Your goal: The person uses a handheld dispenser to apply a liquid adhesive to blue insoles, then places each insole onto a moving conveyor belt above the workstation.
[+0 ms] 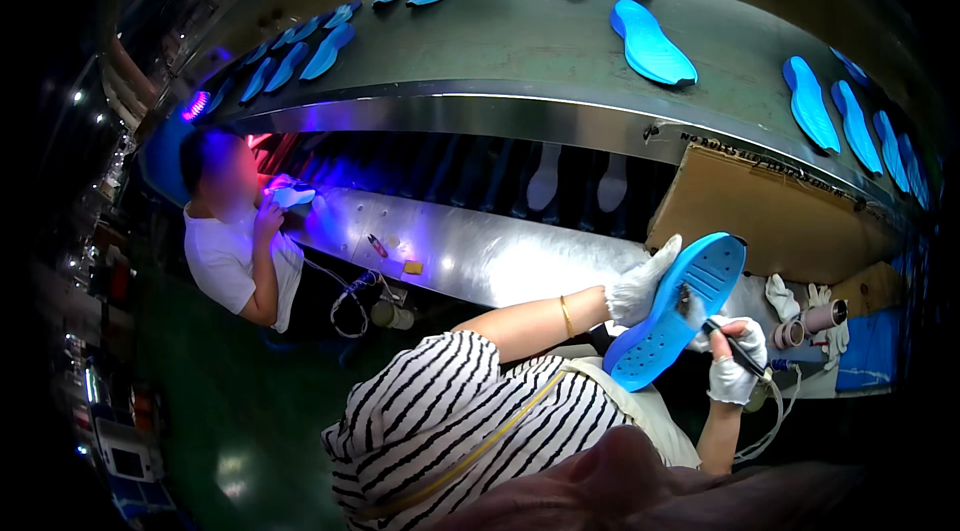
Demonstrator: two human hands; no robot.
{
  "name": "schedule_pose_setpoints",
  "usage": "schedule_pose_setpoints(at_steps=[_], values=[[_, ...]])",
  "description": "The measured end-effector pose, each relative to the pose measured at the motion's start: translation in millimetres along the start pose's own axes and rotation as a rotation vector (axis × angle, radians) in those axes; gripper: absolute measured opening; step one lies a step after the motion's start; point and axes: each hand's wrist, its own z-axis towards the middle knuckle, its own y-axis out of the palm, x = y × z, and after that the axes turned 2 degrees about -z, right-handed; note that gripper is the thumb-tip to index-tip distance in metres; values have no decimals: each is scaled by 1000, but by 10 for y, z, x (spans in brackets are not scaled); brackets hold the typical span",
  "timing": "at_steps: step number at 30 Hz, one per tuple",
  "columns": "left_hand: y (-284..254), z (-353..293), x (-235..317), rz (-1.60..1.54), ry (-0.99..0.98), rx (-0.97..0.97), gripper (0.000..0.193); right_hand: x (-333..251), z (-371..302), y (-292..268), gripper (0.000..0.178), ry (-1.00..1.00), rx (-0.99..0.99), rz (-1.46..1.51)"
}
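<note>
A large blue shoe sole [655, 336], with small holes at both ends and ridges across it, is tilted up in front of me. My left hand [637, 287], in a white glove, grips the sole along its left edge; some of the fingers are hidden behind it. In my right hand [738, 356], also gloved but with bare fingertips, is a brush [718, 335] with a black handle. Its pale bristles meet the middle of the sole's surface.
Several blue soles [648, 43] lie on the raised shelf [480, 41]. Below it runs a metal bench [510, 246] with a cardboard sheet [765, 216], spare gloves [782, 298] and cans [788, 333] at right. At left, another person [235, 251] holds a sole under purple light.
</note>
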Motion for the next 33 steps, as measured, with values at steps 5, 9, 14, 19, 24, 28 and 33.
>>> schedule_pose_setpoints(at_steps=[5, 9, 14, 19, 24, 28, 33], values=[[-61, -47, -229, 347, 129, 23, 65, 57, -134, -61, 15, -21, 51, -47], [-250, 238, -231, 125, 153, 1, 73, -66, -93, 107, 15, 57, -62, 143], [25, 226, -119, -7, 203, -14, 84, 13, 15, 24, 11, -56, 46, 0], [223, 308, 76, -175, 217, -217, 100, -137, -45, 129, 16, 0, -92, 120], [329, 275, 210, -263, 251, -327, 111, -58, 16, 77, 12, 2, 45, 163], [208, 252, 308, -62, 349, -363, 117, -80, -40, 301, 17, -4, -78, 133], [340, 301, 327, -107, 336, -510, 109, -153, -31, 169, 14, 97, 87, 378]])
